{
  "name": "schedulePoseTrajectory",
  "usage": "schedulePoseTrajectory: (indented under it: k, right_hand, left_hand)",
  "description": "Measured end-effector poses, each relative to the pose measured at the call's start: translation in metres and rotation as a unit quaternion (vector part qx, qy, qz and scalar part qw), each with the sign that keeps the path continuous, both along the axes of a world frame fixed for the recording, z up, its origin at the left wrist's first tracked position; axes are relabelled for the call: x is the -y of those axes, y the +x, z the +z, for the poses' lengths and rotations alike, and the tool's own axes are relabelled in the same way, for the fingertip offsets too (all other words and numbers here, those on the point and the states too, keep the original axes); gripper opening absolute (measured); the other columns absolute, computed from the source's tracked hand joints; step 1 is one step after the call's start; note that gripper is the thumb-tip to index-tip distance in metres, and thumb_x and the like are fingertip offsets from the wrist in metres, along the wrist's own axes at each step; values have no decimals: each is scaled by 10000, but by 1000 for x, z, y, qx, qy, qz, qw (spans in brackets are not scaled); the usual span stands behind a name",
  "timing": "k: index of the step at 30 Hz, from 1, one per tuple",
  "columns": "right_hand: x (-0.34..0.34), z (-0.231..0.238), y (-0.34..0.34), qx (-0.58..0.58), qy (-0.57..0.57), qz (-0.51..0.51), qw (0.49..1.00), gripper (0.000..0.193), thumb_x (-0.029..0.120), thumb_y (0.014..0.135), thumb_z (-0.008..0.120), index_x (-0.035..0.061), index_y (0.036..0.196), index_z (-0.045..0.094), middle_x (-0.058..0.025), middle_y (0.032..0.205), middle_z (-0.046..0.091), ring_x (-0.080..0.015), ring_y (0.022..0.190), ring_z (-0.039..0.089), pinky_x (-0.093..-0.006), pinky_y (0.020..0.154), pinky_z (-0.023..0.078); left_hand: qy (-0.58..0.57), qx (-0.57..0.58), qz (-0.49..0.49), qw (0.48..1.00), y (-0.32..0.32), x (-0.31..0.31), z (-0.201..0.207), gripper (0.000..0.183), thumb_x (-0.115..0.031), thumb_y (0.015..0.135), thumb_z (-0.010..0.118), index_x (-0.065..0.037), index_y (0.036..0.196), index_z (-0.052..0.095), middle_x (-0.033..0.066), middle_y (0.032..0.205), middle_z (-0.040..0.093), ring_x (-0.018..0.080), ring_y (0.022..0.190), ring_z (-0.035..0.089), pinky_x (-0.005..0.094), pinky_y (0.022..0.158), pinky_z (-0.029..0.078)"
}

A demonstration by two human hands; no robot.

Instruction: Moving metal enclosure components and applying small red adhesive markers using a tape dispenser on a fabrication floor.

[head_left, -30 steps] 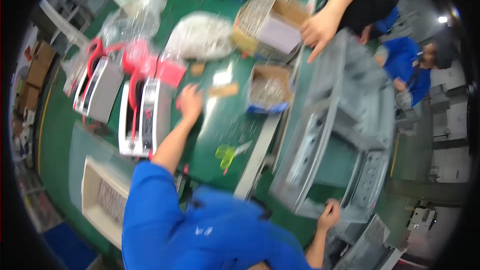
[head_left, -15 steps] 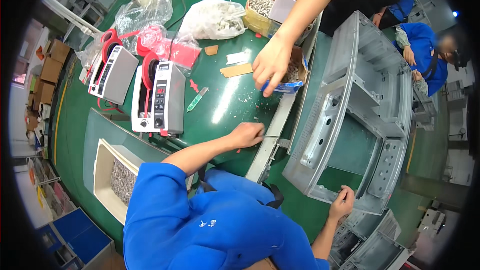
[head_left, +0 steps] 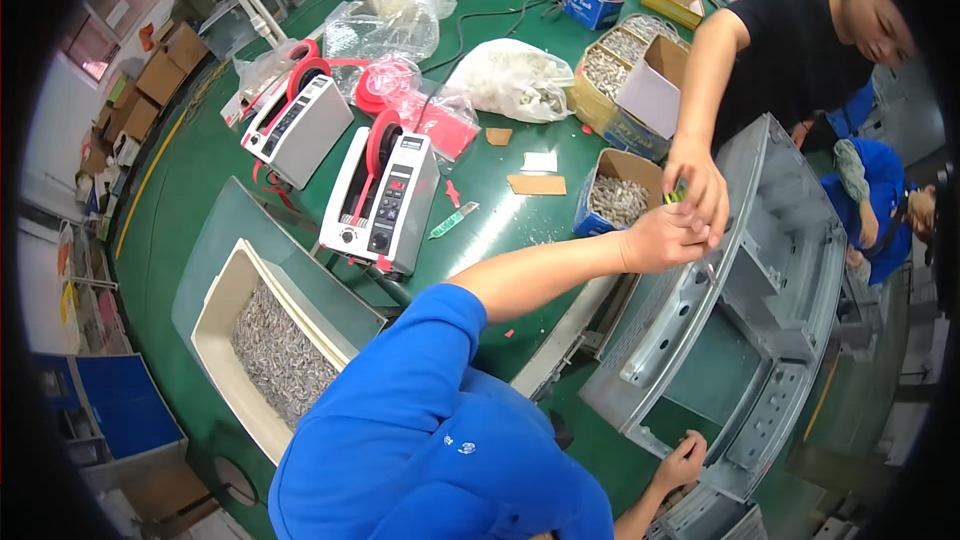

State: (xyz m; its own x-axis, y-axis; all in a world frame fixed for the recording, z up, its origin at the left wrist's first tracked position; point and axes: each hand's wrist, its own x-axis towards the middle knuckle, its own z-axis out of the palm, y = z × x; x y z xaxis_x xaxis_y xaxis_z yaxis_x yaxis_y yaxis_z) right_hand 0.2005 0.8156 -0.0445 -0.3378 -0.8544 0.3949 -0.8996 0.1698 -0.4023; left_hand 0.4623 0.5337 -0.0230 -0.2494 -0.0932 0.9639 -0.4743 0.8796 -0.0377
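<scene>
My left hand (head_left: 664, 240) reaches across to the upper left part of a big grey plastic housing (head_left: 655, 335), fingers pinched together. Another person's hand (head_left: 700, 183) meets it from above, fingertips touching or nearly so. A small yellow-green object (head_left: 677, 192) shows between the two hands; which of them grips it I cannot tell. Lower down, my right hand (head_left: 683, 462) is at the housing's near edge with its fingers curled in; whatever they hold is hidden. The housing lies tilted, with a large rectangular opening through it.
Left of my arm stand two tape dispensers (head_left: 390, 202) (head_left: 298, 130) with red tape. A cream bin (head_left: 225, 340) holds small metal parts. A blue box (head_left: 590, 218) of small pieces, a white plastic bag (head_left: 513, 80) and a green-handled cutter (head_left: 453, 221) lie on the green table.
My left hand has moved up and right from the table's edge to the housing. The other person's hand has left the blue box and come to mine. My view has shifted.
</scene>
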Motion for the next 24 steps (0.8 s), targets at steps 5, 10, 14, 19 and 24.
schedulePoseTrajectory:
  k: [5, 10, 14, 19, 24]
  right_hand:
    - [1, 4, 6, 12, 8, -12, 1000, 152, 87, 829, 446, 12, 784, 571, -67, 697, 547, -176, 569, 503, -279, 523, 392]
    - [1, 1, 3, 28, -4, 6, 1000, 167, 90, 837, 434, 2, 773, 561, -57, 684, 534, -158, 561, 492, -265, 521, 390]
    - [-2, 1, 0, 16, 25, 4, 1000, 194, 147, 856, 418, 17, 807, 554, -56, 678, 530, -156, 581, 495, -267, 550, 399]
    - [9, 28, 24, -39, 63, 8, 997, 203, 119, 833, 438, 45, 816, 625, -124, 758, 601, -271, 692, 557, -326, 631, 439]
    - [5, 27, 23, -42, 59, 2, 997, 205, 113, 832, 437, 26, 816, 621, -144, 757, 595, -276, 677, 548, -337, 622, 433]
  left_hand:
    - [7, -85, 33, 996, -3, 4, 11, 206, -137, 558, 616, -161, 760, 583, 34, 936, 493, 267, 958, 447, 380, 764, 391]
    - [47, -151, 41, 987, -4, 14, 20, 189, -149, 574, 636, -193, 752, 585, 58, 915, 467, 276, 941, 418, 407, 758, 366]
    - [33, -198, 60, 978, -19, 26, 26, 192, -152, 564, 629, -200, 747, 591, 50, 1086, 492, 274, 1001, 404, 411, 849, 346]
    - [55, -173, 78, 980, -16, 35, 28, 176, -114, 618, 622, -186, 773, 582, 59, 1112, 505, 261, 1003, 446, 422, 883, 328]
    - [142, -248, 117, 951, 42, 27, -20, 215, -96, 620, 625, -151, 826, 590, 88, 994, 510, 263, 964, 453, 381, 838, 345]
